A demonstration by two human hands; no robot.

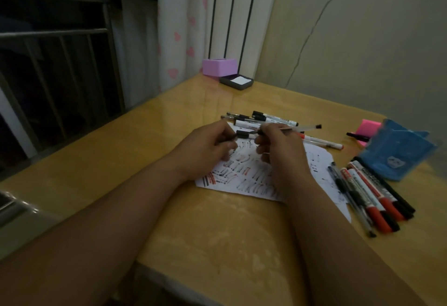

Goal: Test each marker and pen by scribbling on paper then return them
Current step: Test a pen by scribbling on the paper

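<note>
Both L hand [208,148], R hand [280,153] grip pen [302,127] (marker [278,119] txt illegible).

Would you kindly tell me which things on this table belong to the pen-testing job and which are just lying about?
In use: paper; held pen; cap; far pens; right pens; blue pouch, perhaps their case.
Lying about: purple box; dark tray; pink notes.

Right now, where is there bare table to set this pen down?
Bare table left of the paper, and between the paper and the near edge. Crowded: pens behind the paper, markers and blue pouch to its right.
</note>
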